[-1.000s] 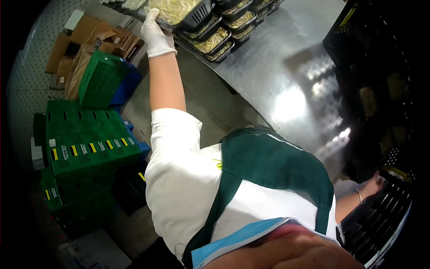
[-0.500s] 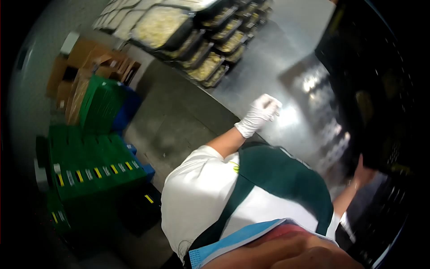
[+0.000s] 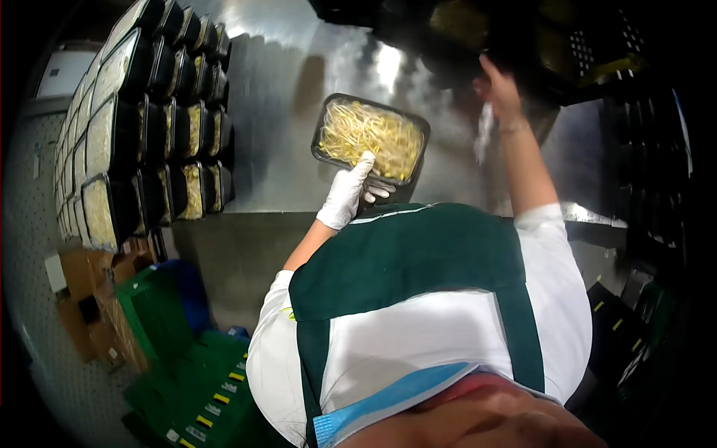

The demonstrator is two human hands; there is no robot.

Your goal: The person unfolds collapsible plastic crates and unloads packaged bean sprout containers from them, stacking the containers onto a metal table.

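Note:
A black tray (image 3: 320,153) filled with yellow-white bean sprouts (image 3: 366,134) is in my left hand (image 3: 349,196), which wears a white glove. The thumb lies over the near rim of the tray, with the other fingers around and below that side. The tray is just above the metal table and slightly tilted. My right hand (image 3: 500,93) looks bare and is stretched out beside dark crates at the far right. Its fingers are blurred and partly in shadow. A blurred white thing (image 3: 484,134) hangs beside this hand; what it is, I cannot make out.
Stacks of similar filled trays (image 3: 190,131) stand at the left of the metal table (image 3: 269,164). Black crates (image 3: 597,67) are at the far right. Below left on the floor are green crates (image 3: 168,306) and cardboard boxes (image 3: 82,272).
My view has turned toward the table. My left hand, closed before with no tray visible in it, now holds a tray of sprouts. My right arm reaches farther forward by the crates.

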